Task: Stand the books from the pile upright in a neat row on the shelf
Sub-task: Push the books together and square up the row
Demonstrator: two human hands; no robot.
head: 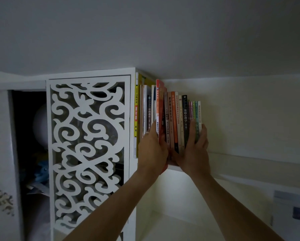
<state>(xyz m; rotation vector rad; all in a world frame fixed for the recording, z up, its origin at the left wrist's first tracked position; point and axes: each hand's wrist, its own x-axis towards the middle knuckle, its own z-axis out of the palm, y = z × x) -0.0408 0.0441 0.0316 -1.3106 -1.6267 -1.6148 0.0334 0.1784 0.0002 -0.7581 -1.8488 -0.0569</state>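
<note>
Both hands are up at the shelf (232,156), working on the row of books (178,119). Left hand (151,148) grips a red book (160,108) near its lower part, fingers curled round the spine side, a ring showing on one finger. That book stands taller than its neighbours and leans slightly, its foot reaching below the shelf edge, wedged between the pale books on the left and the orange and brown ones on the right. Right hand (196,146) clasps the right-hand group of the row (thumb on the spine of a black book (185,119), the other fingers wrapped round the far end past the thin green and pink books (195,112)). The row stands upright, spines facing out, its left end against a tall yellow book (136,108) beside the white cabinet (88,150) with the scroll-cut door. Left of that door a dark opening holds a pale round thing and something blue, too dim to make out.
</note>
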